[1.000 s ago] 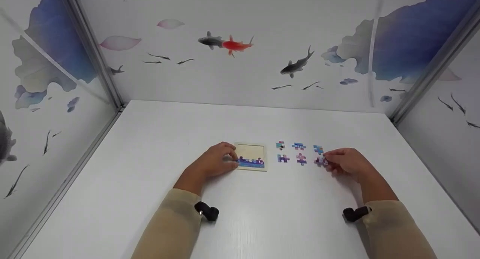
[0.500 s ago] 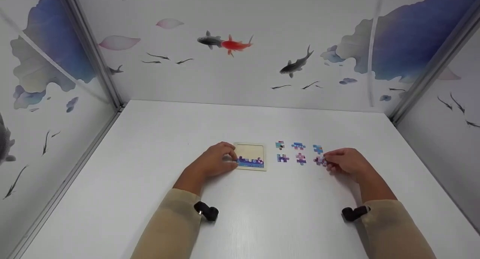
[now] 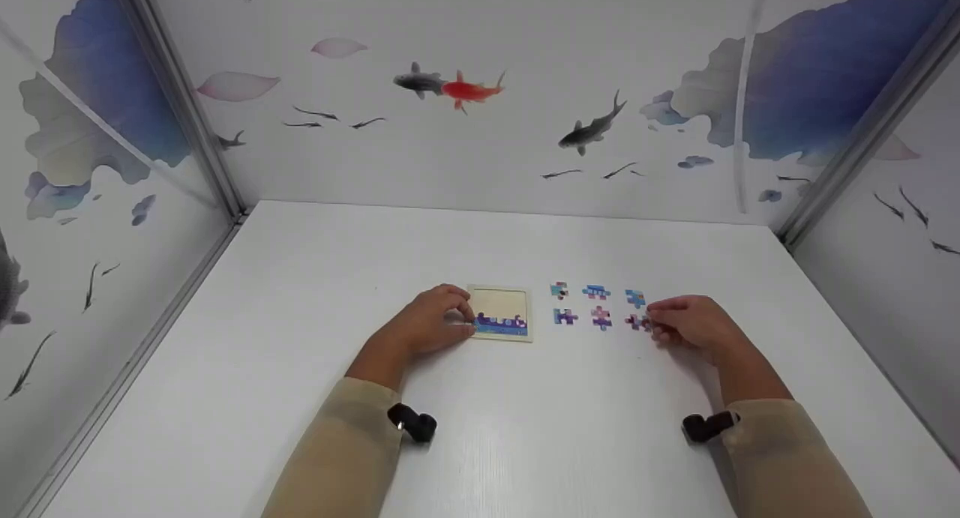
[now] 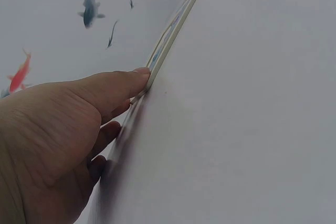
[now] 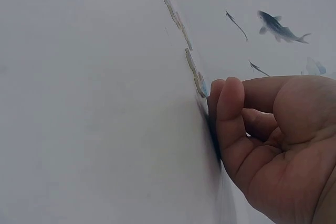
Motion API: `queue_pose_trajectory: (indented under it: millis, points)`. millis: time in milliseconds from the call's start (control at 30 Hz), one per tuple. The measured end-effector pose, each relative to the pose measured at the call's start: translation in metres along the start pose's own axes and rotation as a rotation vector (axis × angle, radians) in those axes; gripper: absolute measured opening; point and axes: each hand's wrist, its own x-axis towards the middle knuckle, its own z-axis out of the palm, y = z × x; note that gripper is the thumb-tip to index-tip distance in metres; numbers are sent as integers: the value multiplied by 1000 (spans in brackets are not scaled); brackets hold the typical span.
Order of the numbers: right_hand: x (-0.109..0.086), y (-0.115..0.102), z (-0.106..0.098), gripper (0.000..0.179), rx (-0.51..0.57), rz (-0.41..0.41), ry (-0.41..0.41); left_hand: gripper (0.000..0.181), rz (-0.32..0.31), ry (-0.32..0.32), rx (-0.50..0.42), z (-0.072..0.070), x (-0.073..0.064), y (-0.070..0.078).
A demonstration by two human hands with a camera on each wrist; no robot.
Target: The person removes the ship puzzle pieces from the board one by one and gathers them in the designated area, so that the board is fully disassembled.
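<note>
In the head view a square wooden puzzle tray (image 3: 501, 300) lies flat, its front strip filled with blue and purple pieces. My left hand (image 3: 435, 319) holds its left side, thumb at the front and fingers further back; the left wrist view shows the thumb (image 4: 131, 78) on the tray's edge (image 4: 176, 35). Right of the tray, loose jigsaw pieces lie in two rows. My right hand (image 3: 694, 323) has its curled fingertips at the right edge of the front-right jigsaw piece (image 3: 637, 322), which they partly cover. The right wrist view shows these fingers bent close over the tabletop.
Other loose pieces include a blue one (image 3: 635, 298) just behind the right fingertips, a pink one (image 3: 601, 318) and a purple one (image 3: 565, 317). The white table (image 3: 517, 420) is bounded by walls (image 3: 480, 166) printed with fish and leaves. Both wrists carry small black cameras (image 3: 412, 423).
The front-right jigsaw piece has turned slightly at my right fingertips. My left hand and the tray have stayed in place.
</note>
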Motion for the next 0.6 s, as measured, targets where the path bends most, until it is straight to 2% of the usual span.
queue_pose_trajectory:
  millis: [200,333,433,600]
  points:
    - [-2,-1,2,45,-6,-7,-2,14,-2,-3,4,0,0,0]
    - [-5,-7,6,44,-65,-18,11,14,-14,-6,1,-1,0,2]
    - [-9,-15,14,44,-99,-32,16,14,-23,-6,3,-1,-1,2]
    - [-15,-33,36,42,-92,-81,-10,15,-9,-1,0,-1,-1,1]
